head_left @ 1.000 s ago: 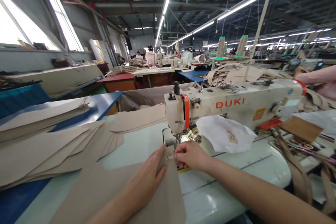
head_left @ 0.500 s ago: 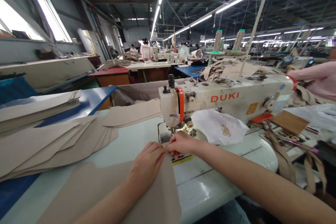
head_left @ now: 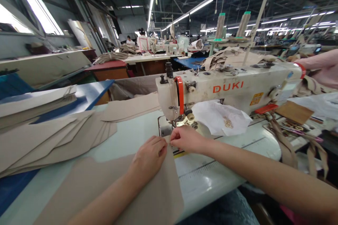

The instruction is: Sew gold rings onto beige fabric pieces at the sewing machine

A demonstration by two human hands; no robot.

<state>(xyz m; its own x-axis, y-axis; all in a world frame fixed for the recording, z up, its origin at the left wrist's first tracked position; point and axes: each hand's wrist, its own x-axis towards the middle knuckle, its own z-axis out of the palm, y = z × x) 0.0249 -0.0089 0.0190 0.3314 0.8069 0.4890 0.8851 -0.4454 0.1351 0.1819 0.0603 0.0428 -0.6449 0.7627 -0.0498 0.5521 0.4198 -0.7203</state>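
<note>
A large beige fabric panel (head_left: 158, 193) lies across the pale green sewing table (head_left: 227, 175), its upper edge close to the needle area of a white sewing machine (head_left: 229, 84). My left hand (head_left: 151, 153) is closed on the panel's upper edge, thumb and fingers pinched together. Just beside it, my right hand (head_left: 187, 139) pinches the corner of the same panel, right below the presser foot. The fingertips partly hide what lies between them. Behind my right hand a white plastic bag (head_left: 219, 116) holds small gold-coloured pieces.
Stacks of cut beige panels (head_left: 52, 140) lie at the left, partly over a blue surface (head_left: 101, 89). Scissors (head_left: 297, 127), a brown board (head_left: 295, 112) and hanging fabric strips (head_left: 285, 147) are at the right. Thread cones (head_left: 219, 27) stand behind the machine. A person in pink (head_left: 323, 66) sits at the far right.
The view has shifted slightly. My right hand's fingers have drawn into a tighter pinch at the panel's corner. My left hand stays on the panel's edge.
</note>
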